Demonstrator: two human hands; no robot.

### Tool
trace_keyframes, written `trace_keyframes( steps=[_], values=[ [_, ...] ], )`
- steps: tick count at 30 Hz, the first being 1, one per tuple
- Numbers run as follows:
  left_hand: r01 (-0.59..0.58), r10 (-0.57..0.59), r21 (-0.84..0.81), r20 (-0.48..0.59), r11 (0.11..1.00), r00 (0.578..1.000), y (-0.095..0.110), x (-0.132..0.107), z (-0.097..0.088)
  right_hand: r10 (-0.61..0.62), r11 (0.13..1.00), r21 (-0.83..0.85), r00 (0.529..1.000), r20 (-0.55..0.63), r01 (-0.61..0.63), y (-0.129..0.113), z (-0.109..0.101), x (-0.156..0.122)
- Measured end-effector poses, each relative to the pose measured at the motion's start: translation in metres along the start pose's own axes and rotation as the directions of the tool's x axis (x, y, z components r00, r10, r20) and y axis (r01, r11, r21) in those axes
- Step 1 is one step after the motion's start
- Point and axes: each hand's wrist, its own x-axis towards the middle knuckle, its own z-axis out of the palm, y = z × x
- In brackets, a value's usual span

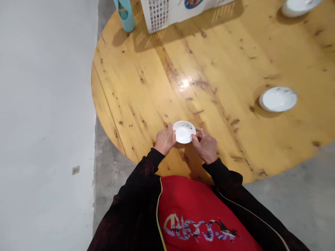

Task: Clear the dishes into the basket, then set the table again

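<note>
A small white saucer (pixel 184 131) with faint coloured marks near its far rim sits at the near edge of a round wooden table (pixel 209 76). My left hand (pixel 165 140) grips its left rim, fingers curled. My right hand (pixel 205 145) pinches its right rim with thumb and fingertips. Both sleeves are black, over a red garment with a printed logo.
A white bowl (pixel 278 99) stands on the right of the table and another white dish (pixel 298 7) at the far right corner. A white slotted basket (pixel 170 12) and a teal bottle (pixel 125 14) stand at the far edge. A white wall runs along the left; the floor is grey concrete.
</note>
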Motion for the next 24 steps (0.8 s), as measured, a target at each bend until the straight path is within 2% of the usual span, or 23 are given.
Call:
trace_keyframes(
  steps=[15, 21, 24],
  values=[
    [0.005, -0.008, 0.103, 0.025, 0.995, 1.0, 0.0, 0.008, -0.002, -0.028, 0.989, -0.143, 0.998, 0.055, 0.036, 0.0, 0.002, 0.004],
    [0.025, -0.026, 0.076, 0.011, 0.997, 1.0, -0.005, 0.009, -0.006, 0.007, 0.995, -0.096, 0.996, 0.094, 0.002, 0.003, 0.0, 0.008],
    [0.018, -0.019, 0.017, 0.013, 1.0, 1.0, -0.009, 0.014, -0.005, 0.04, 0.999, -0.007, 0.992, 0.124, -0.039, 0.002, 0.003, 0.013]
  ],
)
